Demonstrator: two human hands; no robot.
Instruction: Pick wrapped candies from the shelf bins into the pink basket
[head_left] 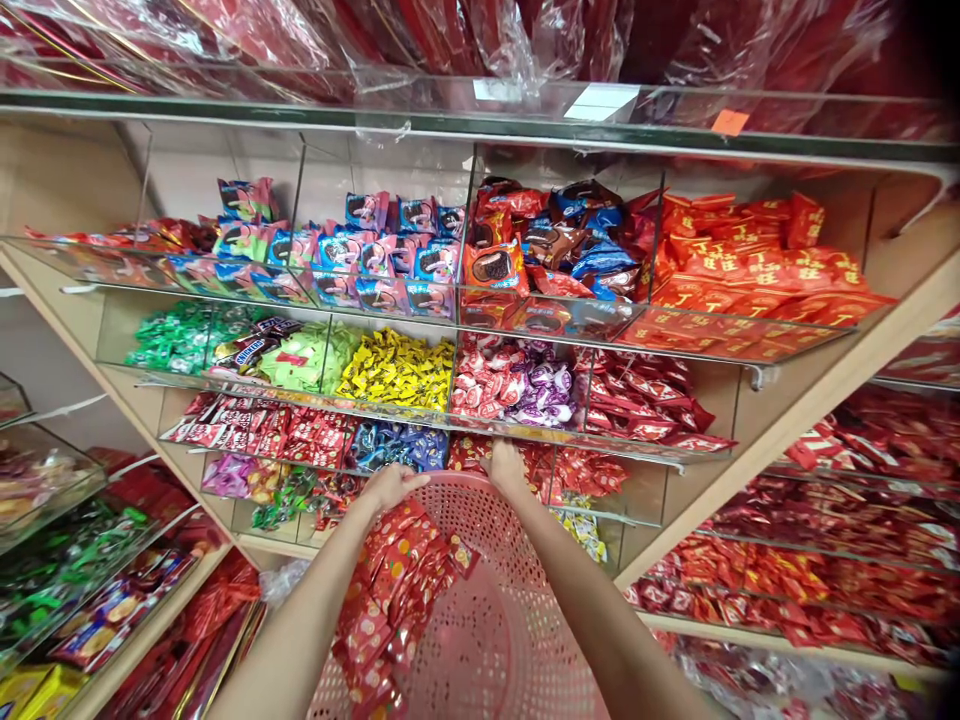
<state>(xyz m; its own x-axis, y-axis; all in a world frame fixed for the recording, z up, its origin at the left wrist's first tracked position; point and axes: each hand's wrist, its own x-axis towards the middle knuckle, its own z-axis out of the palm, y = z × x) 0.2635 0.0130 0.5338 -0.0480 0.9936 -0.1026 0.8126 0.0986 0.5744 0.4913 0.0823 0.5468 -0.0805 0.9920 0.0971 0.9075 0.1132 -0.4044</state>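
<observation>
A pink plastic basket (491,590) with small holes is in front of me, below the shelves. Inside, heaped toward its left side, are many small red candy packets (394,590) with orange and yellow prints. My left hand (391,487) is closed on the far-left part of the basket's rim, thumb lying along it. At the far rim, a little to the right, my right hand (505,465) is closed too and appears to grip the basket. Its fingertips are hidden. Just behind it, red-wrapped sweets (540,465) lie in a low shelf compartment.
Glass-fronted shelves hold yellow candies (397,370), purple candies (544,385), blue candies (401,447), pink-and-blue snack packs (367,255) and orange-red packets (739,260). A glass shelf edge (375,408) runs just above my hands. More stocked shelves (847,490) stand at both sides.
</observation>
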